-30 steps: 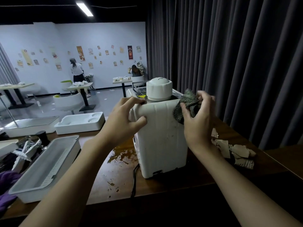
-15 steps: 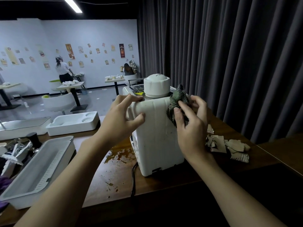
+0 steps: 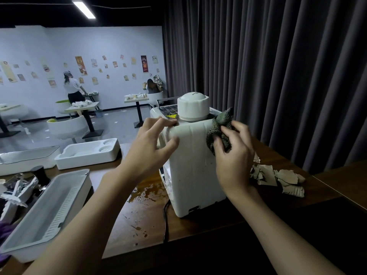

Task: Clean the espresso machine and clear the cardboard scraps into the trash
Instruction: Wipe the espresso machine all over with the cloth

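Observation:
A white espresso machine stands on the wooden table with its stained back panel toward me and a round white cap on top. My left hand grips its upper left corner, thumb on the back and fingers over the top edge. My right hand holds a bunched dark green cloth against the machine's upper right edge. Torn cardboard scraps lie on the table just right of the machine, partly hidden behind my right wrist.
A wet brown spill and a black power cord lie left of the machine's base. White trays sit at the left. A dark curtain hangs behind. People stand at far tables.
My right hand has slid the cloth slightly down and left along the machine's upper right edge. The left hand keeps its grip on the corner. The camera has shifted a little.

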### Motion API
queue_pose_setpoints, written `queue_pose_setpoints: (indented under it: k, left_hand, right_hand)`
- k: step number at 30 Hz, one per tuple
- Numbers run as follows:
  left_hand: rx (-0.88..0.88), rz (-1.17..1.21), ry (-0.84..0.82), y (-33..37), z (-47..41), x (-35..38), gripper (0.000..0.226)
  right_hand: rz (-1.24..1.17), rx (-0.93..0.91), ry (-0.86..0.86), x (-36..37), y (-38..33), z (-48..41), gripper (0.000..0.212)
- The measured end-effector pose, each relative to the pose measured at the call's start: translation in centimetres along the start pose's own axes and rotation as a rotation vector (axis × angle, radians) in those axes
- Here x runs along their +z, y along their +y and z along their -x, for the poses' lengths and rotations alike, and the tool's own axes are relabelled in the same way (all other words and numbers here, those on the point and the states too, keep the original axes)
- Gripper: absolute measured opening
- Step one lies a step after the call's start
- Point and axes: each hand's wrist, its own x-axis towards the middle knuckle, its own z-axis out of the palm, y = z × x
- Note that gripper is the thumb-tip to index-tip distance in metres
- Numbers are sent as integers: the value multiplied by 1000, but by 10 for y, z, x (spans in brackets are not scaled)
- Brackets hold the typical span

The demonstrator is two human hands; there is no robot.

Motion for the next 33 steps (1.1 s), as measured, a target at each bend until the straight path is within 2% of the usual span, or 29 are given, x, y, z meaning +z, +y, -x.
queue_pose_setpoints:
  k: [5, 13, 16, 19, 23, 27, 33]
  left_hand:
    - [-3, 15, -6, 2, 1, -1, 39]
    - [-32, 132, -3, 3, 5, -2, 35]
    - [-36, 118, -12, 3, 6, -1, 34]
    - [-44, 110, -37, 1, 5, -1, 30]
    - [-46, 126, -49, 1, 4, -1, 26]
    - [-53, 155, -59, 0, 4, -1, 27]
    - [-54, 289, -27, 1, 5, -1, 38]
  right_hand:
    - [-18, -59, -34, 7, -33, 7, 34]
    - [28, -172, -42, 21, -58, 10, 15]
    - [40, -219, -58, 15, -52, 7, 19]
    - [65, -180, -62, 6, -37, -1, 36]
    - [66, -98, -16, -2, -9, -18, 26]
    - [75, -47, -20, 5, -23, -8, 26]
    - [31, -173, -102, 22, -67, 20, 29]
